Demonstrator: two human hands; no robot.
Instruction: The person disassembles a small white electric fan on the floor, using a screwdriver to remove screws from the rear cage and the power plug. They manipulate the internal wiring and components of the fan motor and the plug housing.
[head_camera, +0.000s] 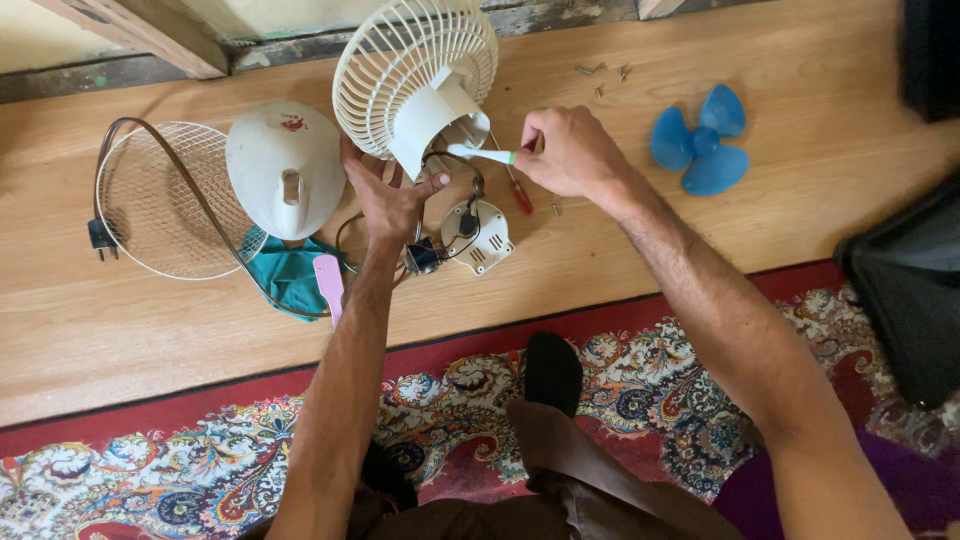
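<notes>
A white fan grille with its motor housing (415, 75) stands tilted on the wooden floor. My left hand (388, 200) is spread against the underside of the housing, steadying it. My right hand (570, 150) grips a white-handled tool with a green band (485, 155), its tip pointed at the housing. A red-handled screwdriver (520, 190) lies just under that hand. A small white motor cover with wires (480, 235) rests on the floor below the housing.
A wire mesh guard (165, 205), a white dome-shaped fan base (285, 165), a teal cloth (285, 275) and a pink tool (328, 280) lie at left, with a brown cord and plug (100, 238). Blue fan blades (700, 140) and loose screws (600, 72) lie at right. Patterned rug (150, 470) below.
</notes>
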